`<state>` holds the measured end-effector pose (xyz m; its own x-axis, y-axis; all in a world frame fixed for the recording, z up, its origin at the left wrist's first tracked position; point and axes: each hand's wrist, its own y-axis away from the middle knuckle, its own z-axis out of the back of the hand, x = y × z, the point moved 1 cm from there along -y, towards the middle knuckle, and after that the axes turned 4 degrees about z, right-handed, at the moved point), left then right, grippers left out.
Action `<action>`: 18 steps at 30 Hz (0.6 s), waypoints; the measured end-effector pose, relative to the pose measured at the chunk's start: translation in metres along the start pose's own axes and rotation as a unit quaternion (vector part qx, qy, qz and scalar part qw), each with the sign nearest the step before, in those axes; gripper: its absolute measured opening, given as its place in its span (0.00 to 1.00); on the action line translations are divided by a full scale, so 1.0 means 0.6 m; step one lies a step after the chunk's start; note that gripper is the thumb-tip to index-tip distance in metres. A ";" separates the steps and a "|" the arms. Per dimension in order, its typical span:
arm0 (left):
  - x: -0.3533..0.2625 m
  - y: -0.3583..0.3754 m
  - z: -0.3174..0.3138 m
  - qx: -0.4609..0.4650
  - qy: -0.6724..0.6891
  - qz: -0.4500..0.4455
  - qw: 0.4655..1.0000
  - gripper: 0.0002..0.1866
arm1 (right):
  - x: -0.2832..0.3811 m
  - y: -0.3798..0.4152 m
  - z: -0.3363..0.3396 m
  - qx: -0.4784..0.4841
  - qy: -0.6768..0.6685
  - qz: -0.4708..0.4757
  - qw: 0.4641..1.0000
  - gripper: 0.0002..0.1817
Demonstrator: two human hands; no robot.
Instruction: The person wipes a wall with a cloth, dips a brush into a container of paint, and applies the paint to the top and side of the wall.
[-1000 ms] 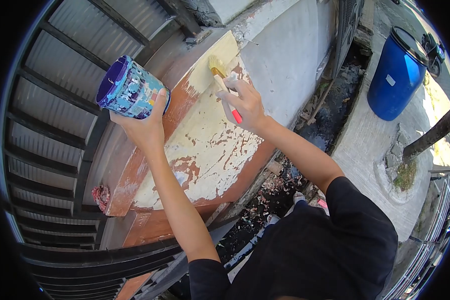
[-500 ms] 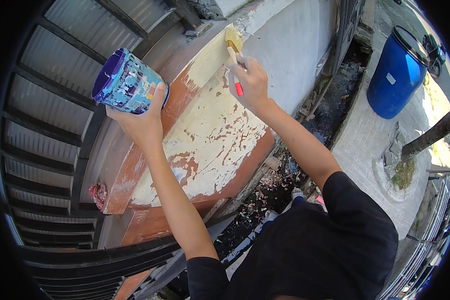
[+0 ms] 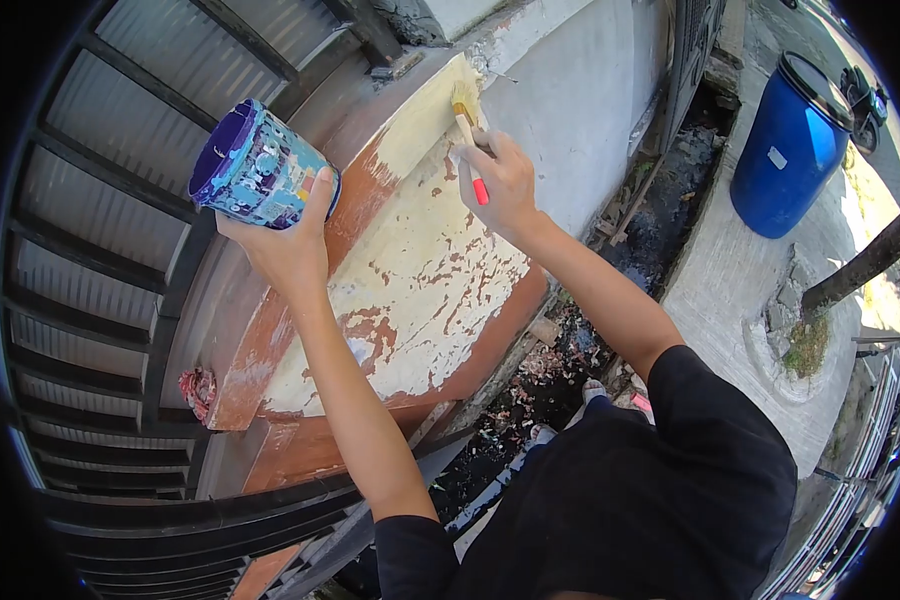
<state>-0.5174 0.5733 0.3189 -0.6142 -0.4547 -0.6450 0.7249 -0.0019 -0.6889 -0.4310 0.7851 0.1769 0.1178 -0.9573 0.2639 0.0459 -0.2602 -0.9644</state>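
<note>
My left hand (image 3: 285,235) is closed around the lower part of a paint-splattered bucket (image 3: 265,170), which tilts so its purple inner wall shows. What lies deep inside it is hidden. In my right hand (image 3: 502,180) is a paintbrush (image 3: 465,115) with a pale wooden handle and a red end. Its yellowish bristles touch the wall (image 3: 435,235) near the top edge. Cream paint covers much of that wall face, with reddish-brown patches showing through. Beyond the brush the wall surface is pale grey-white.
Black metal fence bars (image 3: 100,245) run along the left. A crumpled red cloth (image 3: 198,390) lies on the ledge. Below the wall runs a debris-strewn gutter (image 3: 560,350). A blue drum (image 3: 790,150) stands on the pavement near a tree trunk (image 3: 865,255).
The brush and my right hand have shifted slightly downward along the wall's edge. The bucket stays in my left hand, nearly in place.
</note>
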 end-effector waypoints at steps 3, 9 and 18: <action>0.005 -0.001 0.000 0.006 -0.011 0.002 1.000 0.69 | 0.010 0.024 0.020 0.005 -0.020 -0.035 0.999 0.12; 0.004 0.000 0.000 0.001 -0.024 0.000 1.000 0.69 | -0.005 -0.009 -0.002 -0.002 0.027 -0.068 0.997 0.11; 0.010 0.001 -0.001 0.000 -0.023 0.002 1.000 0.70 | 0.014 -0.025 0.025 0.023 -0.025 -0.043 0.998 0.13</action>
<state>-0.5209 0.5708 0.3144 -0.5957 -0.4955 -0.6322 0.7278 0.0000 -0.6858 -0.4158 0.7828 0.1937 0.1606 -0.9239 0.3474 0.1032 -0.3343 -0.9368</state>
